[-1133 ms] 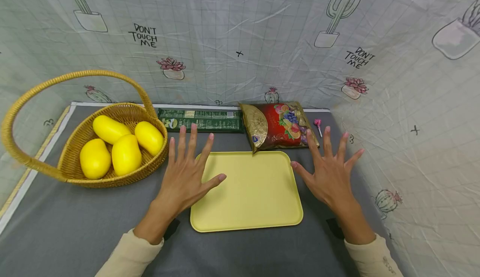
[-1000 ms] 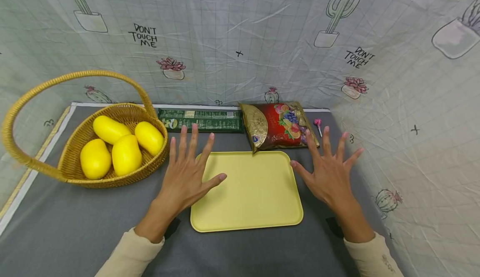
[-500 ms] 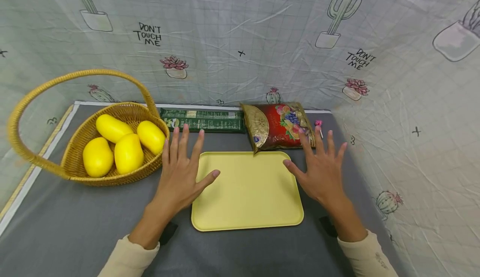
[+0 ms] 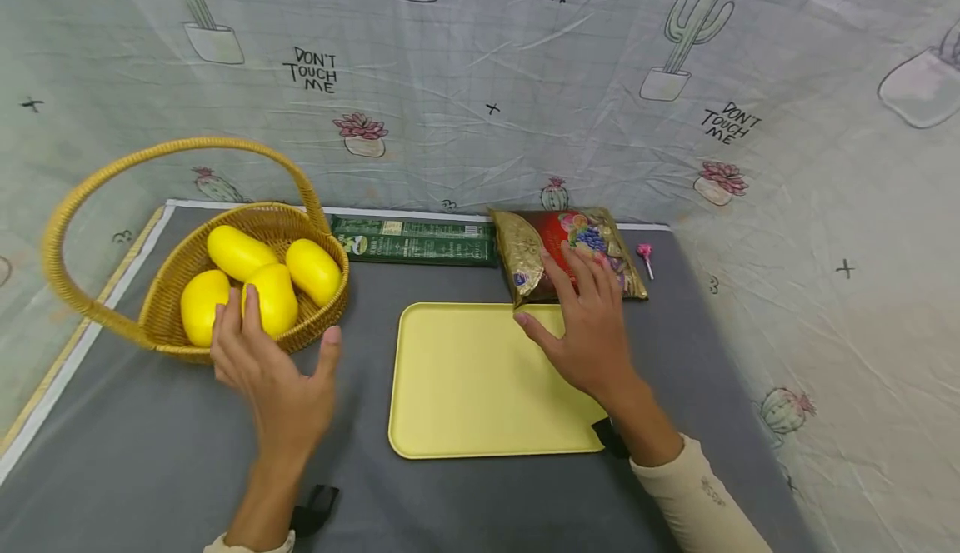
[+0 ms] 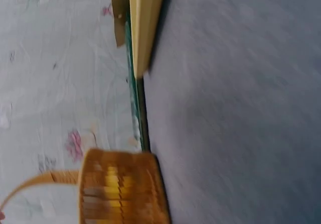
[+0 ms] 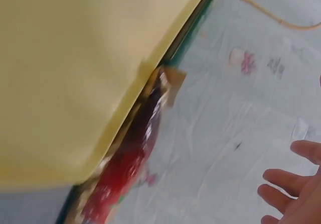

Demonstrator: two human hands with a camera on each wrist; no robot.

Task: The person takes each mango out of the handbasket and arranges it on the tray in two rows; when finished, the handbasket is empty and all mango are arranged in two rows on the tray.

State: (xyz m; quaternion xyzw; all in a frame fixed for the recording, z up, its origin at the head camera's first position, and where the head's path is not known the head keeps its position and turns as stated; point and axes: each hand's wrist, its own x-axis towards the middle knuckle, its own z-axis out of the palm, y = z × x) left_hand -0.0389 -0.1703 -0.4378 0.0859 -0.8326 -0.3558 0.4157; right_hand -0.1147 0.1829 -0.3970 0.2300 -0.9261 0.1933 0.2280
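Note:
In the head view my left hand (image 4: 277, 382) hovers at the near rim of a wicker basket (image 4: 168, 286), its fingertips overlapping a yellow mango (image 4: 272, 299) there. Thumb apart and fingers loosely extended, it holds nothing. Several smooth mangoes lie in the basket. Over the far right part of a yellow tray (image 4: 472, 386) is my right hand (image 4: 588, 332), its extended fingers overlapping a red and gold candy bag (image 4: 525, 261). Nothing is in its grip. The right wrist view shows this hand's fingers (image 6: 283, 181) spread, away from the bag (image 6: 125, 169).
A flat dark green package (image 4: 420, 241) lies along the back edge between basket and bag. To the bag's right is a pink lollipop (image 4: 647, 258). The basket's tall arched handle (image 4: 82, 195) rises at the left. A printed cloth (image 4: 450, 62) hangs behind the grey table (image 4: 360, 503).
My left hand has moved left from beside the tray to the basket, its fingers drawing closer together. The right hand has swung left over the tray and bag. The head view has shifted slightly.

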